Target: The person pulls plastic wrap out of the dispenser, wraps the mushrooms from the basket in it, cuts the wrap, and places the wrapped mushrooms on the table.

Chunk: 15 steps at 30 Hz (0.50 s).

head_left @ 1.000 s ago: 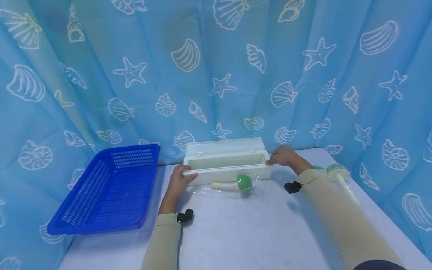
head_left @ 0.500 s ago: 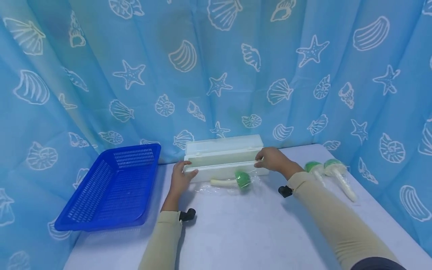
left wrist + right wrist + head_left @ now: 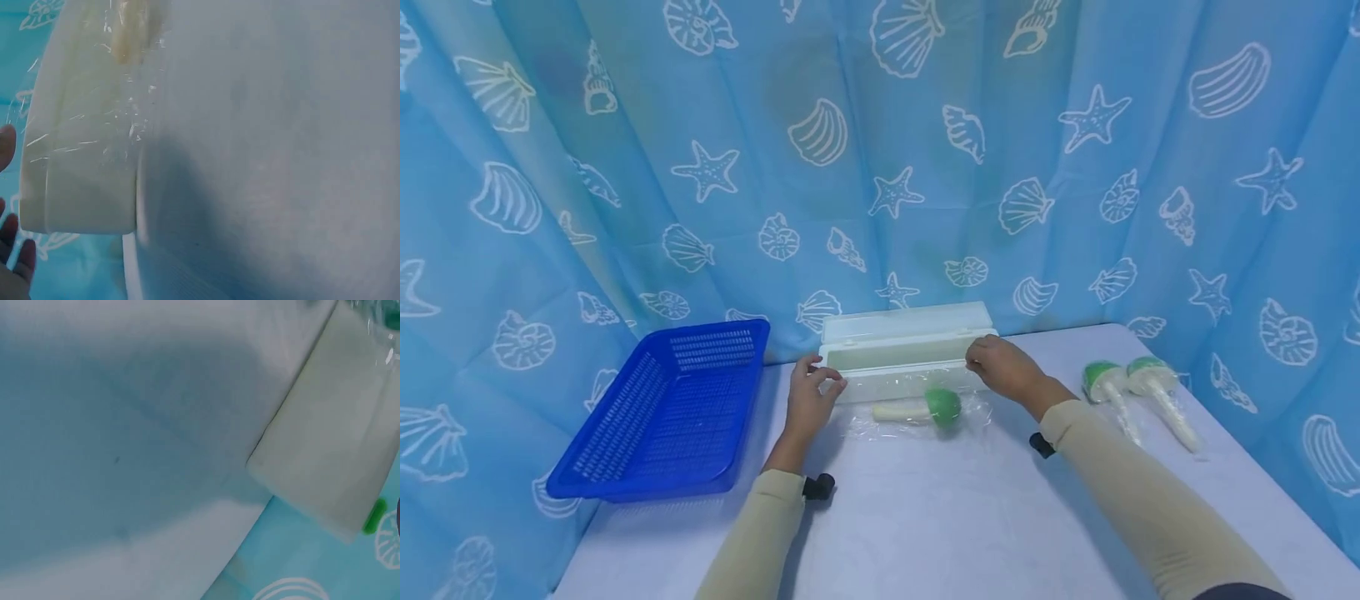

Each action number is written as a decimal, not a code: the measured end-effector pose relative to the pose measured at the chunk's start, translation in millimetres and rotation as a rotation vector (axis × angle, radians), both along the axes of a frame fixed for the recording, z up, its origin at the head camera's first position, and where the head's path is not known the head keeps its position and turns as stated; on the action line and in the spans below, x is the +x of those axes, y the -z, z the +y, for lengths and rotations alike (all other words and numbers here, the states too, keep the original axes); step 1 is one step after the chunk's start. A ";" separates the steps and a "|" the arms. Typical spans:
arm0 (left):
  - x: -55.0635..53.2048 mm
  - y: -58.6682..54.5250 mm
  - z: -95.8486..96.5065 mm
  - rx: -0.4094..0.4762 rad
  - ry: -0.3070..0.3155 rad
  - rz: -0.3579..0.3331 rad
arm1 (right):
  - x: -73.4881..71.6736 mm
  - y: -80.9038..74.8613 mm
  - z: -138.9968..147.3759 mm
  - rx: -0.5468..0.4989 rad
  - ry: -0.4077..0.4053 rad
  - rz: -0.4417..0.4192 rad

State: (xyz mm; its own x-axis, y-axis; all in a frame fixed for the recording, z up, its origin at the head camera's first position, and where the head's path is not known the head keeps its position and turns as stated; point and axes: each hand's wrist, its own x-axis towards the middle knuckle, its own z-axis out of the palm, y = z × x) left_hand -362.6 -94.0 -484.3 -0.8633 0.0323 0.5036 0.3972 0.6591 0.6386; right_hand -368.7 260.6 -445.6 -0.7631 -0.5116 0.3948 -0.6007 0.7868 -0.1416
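A white lidded box (image 3: 891, 385), its lid raised, stands by the curtain. Clear cling film (image 3: 94, 134) hangs over its front and spreads onto the table. On that film lies a mushroom-shaped piece (image 3: 943, 407) with a green cap and pale stem. My left hand (image 3: 808, 398) is at the box's left front corner; thumb and forefinger seem to pinch the film's edge. Across from it, my right hand (image 3: 1009, 371) has its fingertips together at the right front edge, apparently pinching the film there. The right fingertips' contact is hidden in the right wrist view, where a green bit (image 3: 375, 516) shows at the box's edge.
A blue plastic basket (image 3: 647, 482) stands on the left of the white-covered table (image 3: 925, 525). Two more green-capped pieces, a left one (image 3: 1103, 379) and a right one (image 3: 1156, 385), lie wrapped at the right. A shell-patterned blue curtain (image 3: 887, 125) closes off the back.
My right hand has moved left from the box's right end to its front edge. My left thumb and forefinger have come off the box's corner and closer together. The green-capped piece stays put.
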 end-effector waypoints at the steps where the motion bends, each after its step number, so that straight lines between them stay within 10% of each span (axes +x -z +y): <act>1: 0.3 0.3 0.4 -0.015 0.010 0.015 | 0.9 0.6 -2.4 0.003 0.015 -0.020; 15: 9.5 0.1 -0.1 0.025 0.092 0.000 | 17.6 7.6 -29.0 -0.305 0.096 -0.556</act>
